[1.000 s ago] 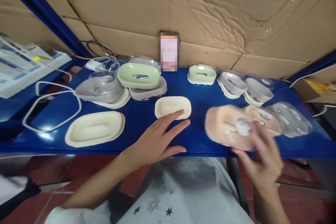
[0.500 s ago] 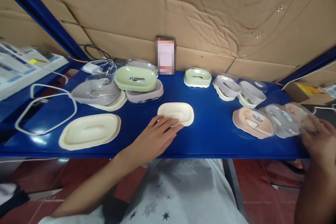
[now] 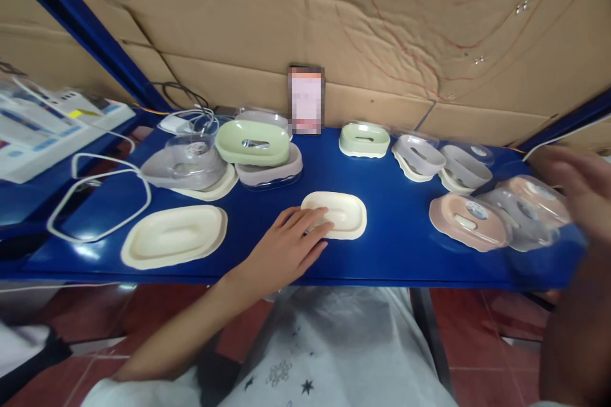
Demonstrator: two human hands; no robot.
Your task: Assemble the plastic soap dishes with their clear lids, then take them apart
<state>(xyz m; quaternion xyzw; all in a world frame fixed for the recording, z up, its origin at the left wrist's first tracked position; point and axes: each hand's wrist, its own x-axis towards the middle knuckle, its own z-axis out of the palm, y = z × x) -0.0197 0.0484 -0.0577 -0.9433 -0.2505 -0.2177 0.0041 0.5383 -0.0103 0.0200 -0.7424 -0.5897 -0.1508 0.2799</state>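
My left hand (image 3: 286, 248) rests flat on the blue table (image 3: 391, 248), its fingertips touching the near left edge of a small cream soap-dish tray (image 3: 340, 213). My right hand (image 3: 575, 181) is blurred at the far right, fingers spread, holding nothing, just beyond a pink soap dish under a clear lid (image 3: 537, 198). Beside that stand a grey lidded dish (image 3: 522, 219) and a pink dish (image 3: 468, 221).
A large cream tray (image 3: 174, 243) lies front left. Behind it are a clear lid on a tray (image 3: 186, 162), a green dish stacked on a grey one (image 3: 252, 142), a small green dish (image 3: 365, 138), two grey dishes (image 3: 442, 162), a white cable loop (image 3: 98, 200), and a cardboard wall.
My right hand carried the pink lidded dish from the table's front to the far right, set it down and let go. My left hand slid onto the small cream tray's edge.
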